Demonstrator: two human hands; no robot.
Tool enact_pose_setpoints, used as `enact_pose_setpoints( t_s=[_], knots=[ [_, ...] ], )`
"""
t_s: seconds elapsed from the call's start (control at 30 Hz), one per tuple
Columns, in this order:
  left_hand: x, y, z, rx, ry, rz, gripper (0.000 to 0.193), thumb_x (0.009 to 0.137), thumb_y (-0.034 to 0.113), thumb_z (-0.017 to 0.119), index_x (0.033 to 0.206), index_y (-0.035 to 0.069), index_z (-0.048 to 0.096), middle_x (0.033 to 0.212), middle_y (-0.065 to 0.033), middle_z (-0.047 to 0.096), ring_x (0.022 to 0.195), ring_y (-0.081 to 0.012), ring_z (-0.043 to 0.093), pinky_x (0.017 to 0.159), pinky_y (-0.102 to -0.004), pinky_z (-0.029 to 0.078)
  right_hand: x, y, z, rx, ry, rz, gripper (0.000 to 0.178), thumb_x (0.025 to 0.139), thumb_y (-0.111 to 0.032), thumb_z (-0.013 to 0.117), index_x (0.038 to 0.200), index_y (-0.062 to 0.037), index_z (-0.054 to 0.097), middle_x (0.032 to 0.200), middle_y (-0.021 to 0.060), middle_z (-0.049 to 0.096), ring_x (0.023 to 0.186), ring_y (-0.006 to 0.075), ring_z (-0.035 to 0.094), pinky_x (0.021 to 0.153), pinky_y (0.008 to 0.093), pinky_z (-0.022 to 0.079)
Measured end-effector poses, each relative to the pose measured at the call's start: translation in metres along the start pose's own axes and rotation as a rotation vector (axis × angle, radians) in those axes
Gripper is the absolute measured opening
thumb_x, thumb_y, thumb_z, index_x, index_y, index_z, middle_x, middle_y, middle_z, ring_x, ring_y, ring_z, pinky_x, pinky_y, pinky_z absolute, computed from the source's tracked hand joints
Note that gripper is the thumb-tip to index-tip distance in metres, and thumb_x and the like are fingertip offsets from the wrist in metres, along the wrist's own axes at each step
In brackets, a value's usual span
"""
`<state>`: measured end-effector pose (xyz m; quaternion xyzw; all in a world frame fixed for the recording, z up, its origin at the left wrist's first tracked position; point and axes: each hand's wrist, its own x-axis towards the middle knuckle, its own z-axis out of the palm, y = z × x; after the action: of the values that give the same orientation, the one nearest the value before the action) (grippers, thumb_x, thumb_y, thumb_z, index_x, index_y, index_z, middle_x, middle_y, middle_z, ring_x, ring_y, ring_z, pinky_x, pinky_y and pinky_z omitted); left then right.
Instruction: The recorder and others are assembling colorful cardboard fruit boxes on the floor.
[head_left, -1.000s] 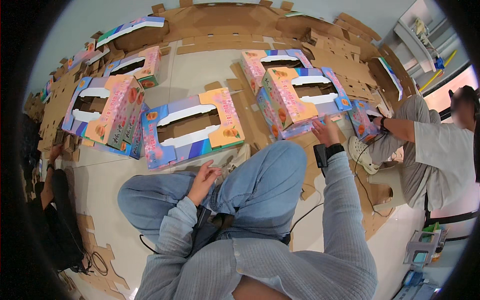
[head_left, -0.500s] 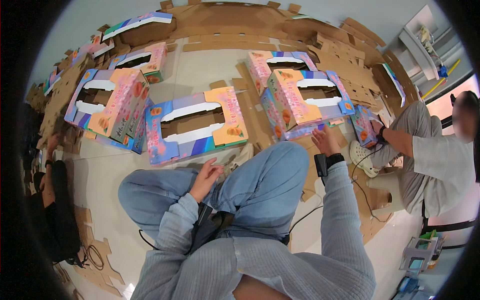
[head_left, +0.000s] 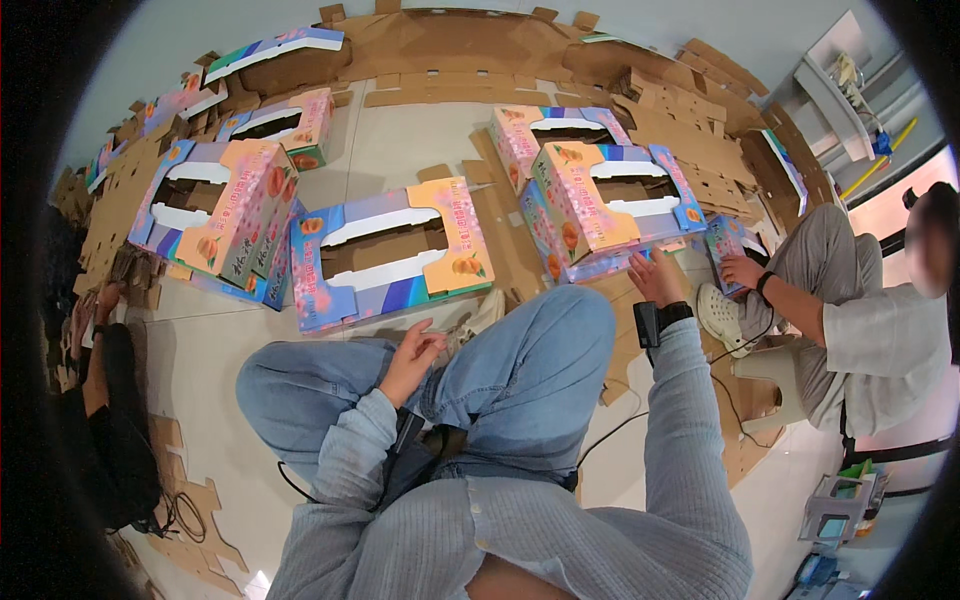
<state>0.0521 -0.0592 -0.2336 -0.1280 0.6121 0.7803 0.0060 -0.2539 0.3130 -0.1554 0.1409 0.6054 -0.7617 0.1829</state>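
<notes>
Two hands belong to the seated person in jeans; the right hand (head_left: 655, 278) reaches forward with fingers spread flat, clasping nothing, its fingertips touching the lower edge of the stacked printed carton (head_left: 600, 205); that colourful carton sits on a second one on flattened brown cardboard (head_left: 520, 250) just beyond the right knee. Left of this carton lies an open printed carton (head_left: 385, 250); the left hand (head_left: 410, 355) rests loosely curled and empty on the left knee, just beneath it; right of the stack, a co-worker's hand (head_left: 742, 270) presses a small printed box (head_left: 722, 240).
</notes>
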Motion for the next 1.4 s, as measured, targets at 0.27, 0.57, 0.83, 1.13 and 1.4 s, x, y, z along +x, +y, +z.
enact_pose_setpoints(
  t_s=[0.27, 0.57, 0.83, 1.13, 1.4],
  knots=[
    [-0.001, -0.007, -0.003, 0.044, -0.002, -0.004, 0.049, 0.095, 0.011, 0.053, 0.138, 0.005, 0.031, 0.117, -0.0131, 0.057, 0.107, -0.0192, 0.056, 0.094, -0.0311, 0.042, 0.074, -0.059, -0.028, -0.078, 0.011, 0.014, 0.033, 0.092, -0.032, 0.051, 0.118, -0.0118, 0.045, 0.113, 0.0097, 0.059, 0.102, 0.0206, 0.059, 0.084, 0.0391, 0.049],
    [-0.002, -0.008, -0.002, 0.096, 0.015, -0.026, 0.048, 0.095, 0.013, 0.053, 0.137, 0.005, 0.033, 0.115, -0.0102, 0.056, 0.109, -0.0169, 0.054, 0.092, -0.0286, 0.043, 0.018, -0.068, 0.074, -0.593, 0.015, -0.328, 0.046, 0.094, -0.037, 0.051, 0.131, -0.0093, 0.046, 0.120, 0.0059, 0.057, 0.105, 0.0171, 0.055, 0.087, 0.0324, 0.044],
    [0.008, 0.006, -0.004, 0.113, 0.031, -0.042, 0.050, 0.093, 0.016, 0.056, 0.137, 0.004, 0.034, 0.115, -0.0102, 0.055, 0.108, -0.0174, 0.054, 0.092, -0.0301, 0.043, 0.006, -0.025, 0.086, -1.000, -0.273, -0.529, 0.059, 0.092, -0.034, 0.055, 0.134, 0.0047, 0.040, 0.130, 0.0219, 0.049, 0.119, 0.0290, 0.050, 0.099, 0.0338, 0.039],
    [0.042, 0.113, -0.069, 0.842, 0.327, 0.312, 0.058, 0.085, 0.026, 0.063, 0.131, -0.001, 0.040, 0.133, -0.0218, 0.044, 0.123, -0.0354, 0.044, 0.103, -0.0423, 0.035, 0.082, -0.004, 0.094, -1.792, -0.148, -0.827, 0.086, 0.079, -0.053, 0.062, 0.137, 0.0035, 0.034, 0.131, 0.0277, 0.045, 0.121, 0.0443, 0.042, 0.104, 0.0465, 0.033],
    [0.038, 0.220, -0.244, 1.841, 0.829, 0.145, 0.081, 0.070, 0.049, 0.068, 0.130, 0.002, 0.039, 0.126, -0.0186, 0.049, 0.114, -0.0344, 0.050, 0.090, -0.0532, 0.041, 0.065, -0.011, 0.108, -1.621, -0.139, -0.737, 0.075, 0.082, -0.042, 0.062, 0.134, 0.0052, 0.036, 0.131, 0.0282, 0.045, 0.121, 0.0420, 0.043, 0.102, 0.0447, 0.034]
  ],
)
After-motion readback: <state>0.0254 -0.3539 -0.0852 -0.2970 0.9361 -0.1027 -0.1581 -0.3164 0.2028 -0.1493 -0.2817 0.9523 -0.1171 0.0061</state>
